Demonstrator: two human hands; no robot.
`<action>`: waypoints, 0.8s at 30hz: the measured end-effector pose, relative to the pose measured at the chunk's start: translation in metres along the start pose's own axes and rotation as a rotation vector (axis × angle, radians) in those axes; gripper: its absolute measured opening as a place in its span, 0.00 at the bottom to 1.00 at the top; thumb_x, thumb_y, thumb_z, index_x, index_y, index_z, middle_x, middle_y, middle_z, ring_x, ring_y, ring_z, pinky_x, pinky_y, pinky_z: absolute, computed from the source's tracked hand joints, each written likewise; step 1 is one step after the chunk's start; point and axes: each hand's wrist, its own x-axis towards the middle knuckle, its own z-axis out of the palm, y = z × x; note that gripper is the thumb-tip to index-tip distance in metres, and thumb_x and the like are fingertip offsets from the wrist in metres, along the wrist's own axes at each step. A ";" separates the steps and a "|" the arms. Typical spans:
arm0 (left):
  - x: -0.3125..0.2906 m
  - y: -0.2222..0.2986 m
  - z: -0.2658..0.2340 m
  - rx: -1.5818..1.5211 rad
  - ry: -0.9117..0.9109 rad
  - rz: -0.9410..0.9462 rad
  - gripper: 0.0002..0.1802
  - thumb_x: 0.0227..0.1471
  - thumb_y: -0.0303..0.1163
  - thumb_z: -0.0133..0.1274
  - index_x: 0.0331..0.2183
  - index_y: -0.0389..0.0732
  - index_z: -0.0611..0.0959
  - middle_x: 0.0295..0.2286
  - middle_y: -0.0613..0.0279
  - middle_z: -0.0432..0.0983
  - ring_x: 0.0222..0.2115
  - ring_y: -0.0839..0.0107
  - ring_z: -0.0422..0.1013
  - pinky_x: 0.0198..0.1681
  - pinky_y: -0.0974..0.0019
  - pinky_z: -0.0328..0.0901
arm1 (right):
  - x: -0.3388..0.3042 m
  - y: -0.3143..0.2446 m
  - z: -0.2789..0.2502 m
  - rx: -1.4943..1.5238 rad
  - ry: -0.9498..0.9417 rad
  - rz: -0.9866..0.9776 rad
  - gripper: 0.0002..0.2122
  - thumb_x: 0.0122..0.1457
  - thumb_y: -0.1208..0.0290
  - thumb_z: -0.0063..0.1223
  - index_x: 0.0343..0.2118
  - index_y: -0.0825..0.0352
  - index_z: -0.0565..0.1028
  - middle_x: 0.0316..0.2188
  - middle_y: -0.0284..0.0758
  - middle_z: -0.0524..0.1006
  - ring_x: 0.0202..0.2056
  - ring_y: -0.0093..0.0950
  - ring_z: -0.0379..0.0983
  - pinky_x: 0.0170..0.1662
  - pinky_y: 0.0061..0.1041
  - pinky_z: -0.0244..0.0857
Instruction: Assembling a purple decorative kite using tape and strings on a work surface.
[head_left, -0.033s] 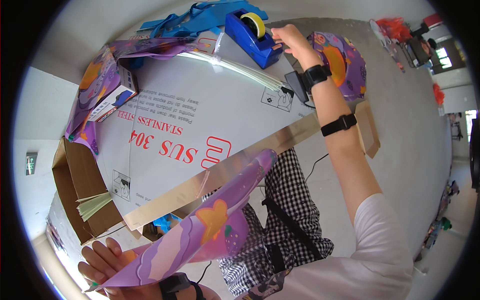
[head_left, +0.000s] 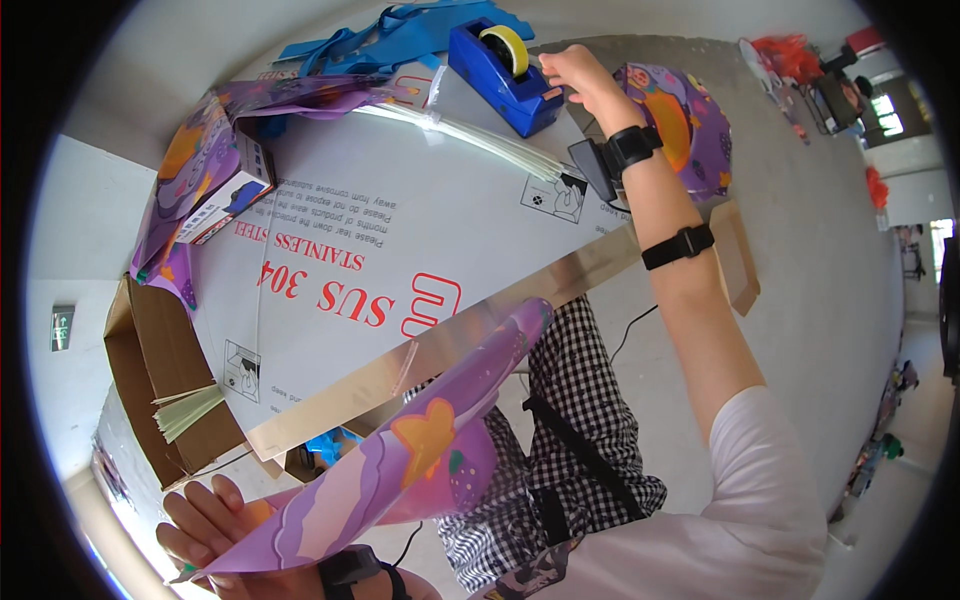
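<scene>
My left hand [head_left: 205, 520] is closed round the lower end of a purple printed plastic sheet [head_left: 400, 450], which slants over my lap with its far edge curling up past the table's near edge. My right hand [head_left: 585, 80] reaches to the far side, its fingers pinched together at the cutter end of a blue tape dispenser [head_left: 500, 95] that holds a yellow-cored roll [head_left: 506, 50]. Whether a piece of clear tape lies between those fingers is too small to tell.
The metal-covered table [head_left: 330, 240] bears a bundle of pale thin strips [head_left: 470, 135], blue straps [head_left: 400, 40] and a small box [head_left: 235, 195] under another purple sheet [head_left: 190, 150]. A round purple printed piece [head_left: 690, 130] sits beyond my right wrist. A cardboard box [head_left: 160, 370] stands at the left.
My right hand has shifted very slightly to the left at the dispenser. The left hand and its sheet look the same.
</scene>
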 end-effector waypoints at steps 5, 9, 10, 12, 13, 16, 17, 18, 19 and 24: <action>0.001 0.004 0.000 -0.009 -0.038 0.006 0.17 0.49 0.37 0.56 0.32 0.40 0.65 0.28 0.65 0.48 0.31 0.70 0.49 0.39 0.63 0.51 | -0.012 -0.003 -0.007 -0.388 0.001 -0.116 0.18 0.57 0.60 0.55 0.23 0.74 0.76 0.24 0.40 0.77 0.31 0.33 0.74 0.37 0.30 0.63; -0.005 0.005 0.002 0.054 0.083 0.006 0.18 0.48 0.38 0.57 0.31 0.40 0.65 0.28 0.65 0.48 0.31 0.70 0.49 0.39 0.63 0.51 | -0.042 0.012 -0.017 -0.140 -0.047 0.057 0.17 0.58 0.59 0.55 0.29 0.73 0.77 0.28 0.39 0.78 0.35 0.31 0.73 0.41 0.32 0.63; -0.004 0.005 0.002 0.039 0.044 0.008 0.18 0.48 0.38 0.57 0.31 0.40 0.65 0.28 0.65 0.48 0.31 0.70 0.49 0.39 0.62 0.51 | -0.048 0.015 -0.018 -0.038 -0.026 0.126 0.18 0.57 0.59 0.55 0.30 0.75 0.77 0.29 0.43 0.78 0.36 0.34 0.73 0.43 0.33 0.64; -0.004 0.004 0.002 0.019 0.003 0.008 0.18 0.48 0.38 0.57 0.31 0.40 0.65 0.28 0.65 0.48 0.31 0.70 0.50 0.39 0.62 0.51 | -0.055 0.020 -0.020 -0.029 -0.018 0.146 0.17 0.58 0.59 0.55 0.30 0.73 0.77 0.30 0.40 0.78 0.37 0.31 0.72 0.45 0.33 0.62; -0.004 0.004 0.003 0.034 0.019 0.008 0.18 0.48 0.38 0.57 0.31 0.41 0.65 0.28 0.65 0.48 0.31 0.70 0.49 0.39 0.62 0.51 | -0.056 0.022 -0.020 -0.005 -0.028 0.175 0.16 0.58 0.59 0.55 0.30 0.71 0.77 0.30 0.38 0.77 0.38 0.28 0.71 0.46 0.34 0.61; -0.004 0.005 0.003 0.047 0.031 0.009 0.18 0.48 0.37 0.57 0.31 0.41 0.65 0.28 0.65 0.48 0.31 0.70 0.49 0.39 0.62 0.51 | -0.055 0.027 -0.017 0.006 -0.049 0.219 0.15 0.58 0.59 0.55 0.35 0.69 0.76 0.33 0.37 0.78 0.41 0.28 0.71 0.47 0.35 0.60; -0.004 0.005 0.003 0.044 0.025 0.009 0.18 0.48 0.37 0.57 0.31 0.41 0.65 0.28 0.65 0.48 0.31 0.70 0.49 0.39 0.62 0.51 | -0.055 0.030 -0.016 0.006 -0.063 0.208 0.15 0.58 0.59 0.55 0.35 0.69 0.76 0.33 0.37 0.78 0.41 0.28 0.71 0.47 0.35 0.60; -0.004 0.005 0.004 0.045 0.027 0.010 0.18 0.48 0.37 0.57 0.31 0.41 0.65 0.28 0.65 0.48 0.31 0.70 0.49 0.39 0.62 0.51 | -0.054 0.033 -0.014 0.062 -0.071 0.228 0.15 0.58 0.59 0.55 0.36 0.68 0.76 0.34 0.35 0.78 0.42 0.27 0.72 0.47 0.35 0.60; -0.004 0.005 0.005 0.032 0.025 0.001 0.18 0.48 0.37 0.57 0.31 0.42 0.65 0.28 0.65 0.48 0.31 0.70 0.49 0.39 0.62 0.51 | -0.055 0.037 -0.012 0.108 -0.074 0.284 0.14 0.57 0.59 0.56 0.37 0.66 0.76 0.36 0.34 0.78 0.42 0.26 0.73 0.47 0.35 0.59; -0.002 0.006 0.007 -0.008 -0.084 -0.004 0.17 0.49 0.37 0.57 0.31 0.41 0.66 0.28 0.65 0.49 0.31 0.71 0.50 0.39 0.61 0.51 | -0.059 0.051 -0.010 0.403 -0.138 0.275 0.12 0.57 0.59 0.58 0.39 0.61 0.75 0.40 0.30 0.77 0.44 0.23 0.73 0.45 0.29 0.57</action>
